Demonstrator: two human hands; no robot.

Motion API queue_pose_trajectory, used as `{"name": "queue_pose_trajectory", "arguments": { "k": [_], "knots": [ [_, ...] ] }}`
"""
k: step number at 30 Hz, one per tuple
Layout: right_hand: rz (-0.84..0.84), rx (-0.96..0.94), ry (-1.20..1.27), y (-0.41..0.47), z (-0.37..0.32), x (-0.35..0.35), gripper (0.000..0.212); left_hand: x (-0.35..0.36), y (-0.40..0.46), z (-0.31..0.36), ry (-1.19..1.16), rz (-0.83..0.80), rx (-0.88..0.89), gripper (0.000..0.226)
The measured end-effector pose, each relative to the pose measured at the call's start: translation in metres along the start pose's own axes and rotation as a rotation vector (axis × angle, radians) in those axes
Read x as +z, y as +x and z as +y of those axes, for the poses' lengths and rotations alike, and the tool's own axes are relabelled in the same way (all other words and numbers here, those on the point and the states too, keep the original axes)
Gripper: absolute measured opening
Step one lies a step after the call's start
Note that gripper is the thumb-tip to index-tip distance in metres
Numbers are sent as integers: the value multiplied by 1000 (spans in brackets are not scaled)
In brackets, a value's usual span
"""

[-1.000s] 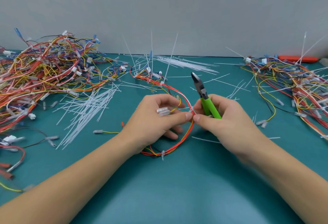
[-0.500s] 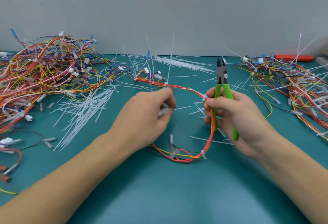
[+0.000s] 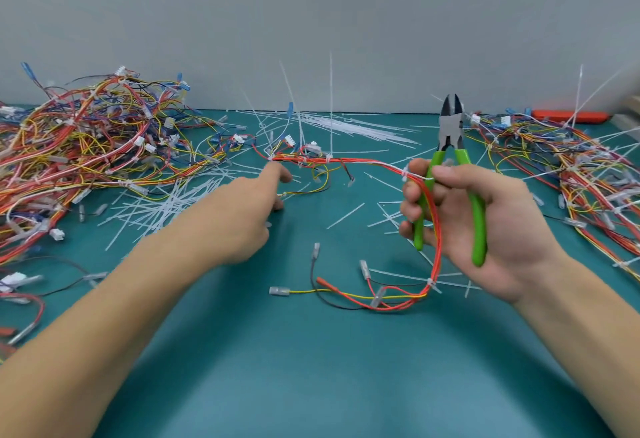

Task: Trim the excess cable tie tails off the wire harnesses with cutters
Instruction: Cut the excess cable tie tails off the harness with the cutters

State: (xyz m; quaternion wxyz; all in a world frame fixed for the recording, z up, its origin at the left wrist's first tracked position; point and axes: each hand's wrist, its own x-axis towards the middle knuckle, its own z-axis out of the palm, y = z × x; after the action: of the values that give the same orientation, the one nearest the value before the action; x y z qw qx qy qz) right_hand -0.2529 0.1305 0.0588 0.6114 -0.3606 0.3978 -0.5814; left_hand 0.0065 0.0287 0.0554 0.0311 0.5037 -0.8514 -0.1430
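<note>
My right hand point(image 3: 485, 226) holds green-handled cutters point(image 3: 450, 146) upright, jaws pointing up and slightly apart. The same hand pinches a red and yellow wire harness point(image 3: 437, 247) at a white cable tie by the thumb. The harness loops down to the mat in front and runs left across the table to a bunch with long uncut tie tails point(image 3: 330, 105) standing up. My left hand point(image 3: 249, 205) reaches forward toward that far end, index finger stretched out just short of the wires, holding nothing.
A big heap of tangled harnesses point(image 3: 86, 160) fills the left side, another heap point(image 3: 571, 167) the right. Cut white tie tails point(image 3: 156, 209) litter the green mat. An orange object point(image 3: 568, 116) lies at the back right by the wall.
My left hand let go of the harness and reached forward to the left. My right hand lifted the cutters and harness slightly right; the loop spread out on the mat.
</note>
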Motion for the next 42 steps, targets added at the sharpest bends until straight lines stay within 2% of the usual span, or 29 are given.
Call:
{"name": "queue_pose_trajectory", "arguments": {
  "k": [3, 5, 6, 7, 8, 9, 11, 13, 15, 20, 24, 26, 30, 34, 37, 40, 42],
  "knots": [
    [-120, 21, -60, -3, 1, 4, 32, -11, -7, -3, -155, -172, -58, 64],
    [-180, 56, -109, -5, 4, 7, 36, -8, -7, 2, -220, -142, -90, 60],
    [-201, 70, -138, -6, 6, 8, 35, -2, -5, 5, -148, -23, -86, 50],
    [-221, 78, -164, -7, 8, 10, 34, 6, -1, 7, -17, 168, -68, 42],
    [-238, 80, -184, -7, 11, 11, 32, 12, 2, 10, 69, 358, -52, 42],
    [-251, 78, -199, -7, 13, 12, 32, 16, 5, 13, 58, 473, -33, 50],
    [-263, 66, -215, -7, 15, 14, 34, 20, 8, 15, -270, 452, -52, 56],
    [-271, 66, -217, -8, 16, 14, 36, 20, 11, 17, -711, 295, -151, 50],
    [-280, 62, -222, -8, 16, 14, 36, 20, 14, 19, -1015, 186, -258, 42],
    [-299, 63, -195, -9, 16, 14, 34, 18, 13, 22, -1614, -13, -351, 19],
    [-304, 101, -187, -10, 17, 16, 33, 18, 12, 22, -1905, -80, -343, 11],
    [-248, 120, -250, -9, 16, 15, 25, 19, 12, 20, -1937, -74, -308, 14],
    [-126, 121, -549, -7, 13, 11, 5, 21, 12, 22, -1879, -29, -215, 17],
    [-79, 25, -786, -6, 13, 6, 8, 23, 13, 24, -1810, 9, -144, 21],
    [-123, -33, -853, -8, 13, 7, 26, 25, 12, 26, -1768, 20, -97, 17],
    [-34, -170, -904, -6, 15, 7, 50, 26, 12, 28, -1707, 40, -44, 16],
    [23, -183, -941, -3, 17, 3, 55, 28, 11, 30, -1634, 43, 0, 12]
  ]
}}
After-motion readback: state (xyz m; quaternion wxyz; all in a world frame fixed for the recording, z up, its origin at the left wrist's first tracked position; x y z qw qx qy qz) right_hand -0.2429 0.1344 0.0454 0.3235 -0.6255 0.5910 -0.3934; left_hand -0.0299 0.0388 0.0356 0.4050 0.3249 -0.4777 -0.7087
